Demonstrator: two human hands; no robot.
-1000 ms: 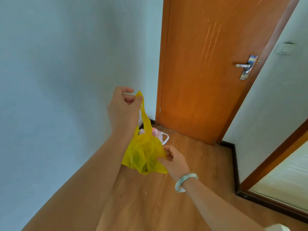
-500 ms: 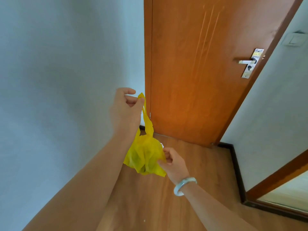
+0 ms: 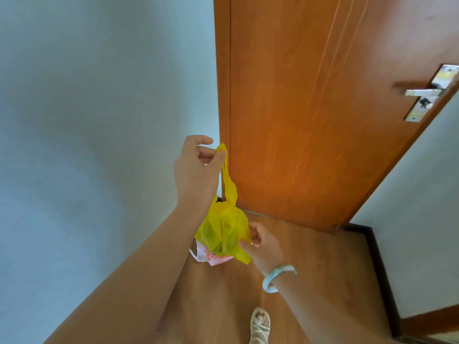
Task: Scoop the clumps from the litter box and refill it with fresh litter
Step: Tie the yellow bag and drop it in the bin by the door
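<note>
A yellow plastic bag hangs in the air in front of a closed wooden door. My left hand pinches the bag's long handle at its top, between thumb and fingers. My right hand, with a pale green bangle on the wrist, grips the bag's lower right corner. The bag bulges with something dark inside that I cannot make out. No litter box or scoop is in view.
A white and pink plastic bag lies on the wooden floor under the yellow one, by the wall. The orange door has a metal handle. My sandalled foot stands at the bottom. A dark skirting runs along the right wall.
I have stepped closer to the door and the corner. The yellow bag now hangs over the white and pink bag on the floor. Both hands keep their hold.
</note>
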